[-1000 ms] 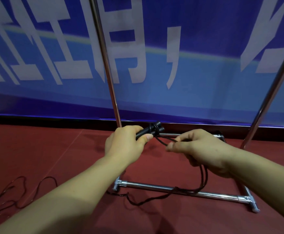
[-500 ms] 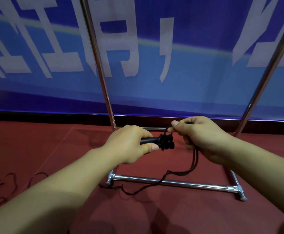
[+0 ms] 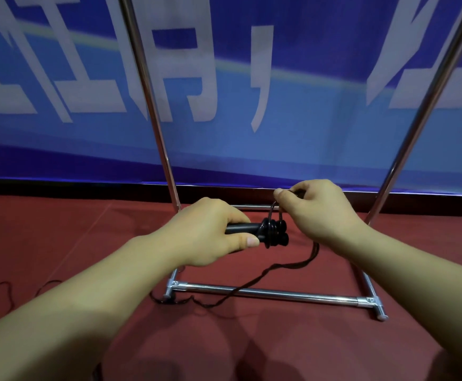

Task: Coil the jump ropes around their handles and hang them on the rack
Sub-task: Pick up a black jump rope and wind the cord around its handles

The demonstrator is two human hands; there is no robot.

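Several turns of black rope (image 3: 272,232) now sit around the far end of the two black handles (image 3: 242,229), where a second ago there seemed to be only one or two loose ones; the coil has grown and the winding is well under way. The left hand (image 3: 208,232) grips the handles side by side, pointing right, fingers curled round them and the thumb lying along the front. The right hand (image 3: 318,207) has risen from below the handles to just above and behind them, pinching a loop of the rope between thumb and forefinger at the top of a turn. From that hand the free rope drops down, crosses the front bar of the metal rack (image 3: 274,292) and ends in a slack tangle on the red floor (image 3: 59,243) near the rack's left foot, so a good length is still left to wrap. The rack's two upright poles rise in front of a blue banner (image 3: 307,105), and its top rail is out of view, so hanging comes later. At the far left edge another rope (image 3: 7,287) lies loose on the floor, uncoiled as far as I can tell, which I take as the next one to do.
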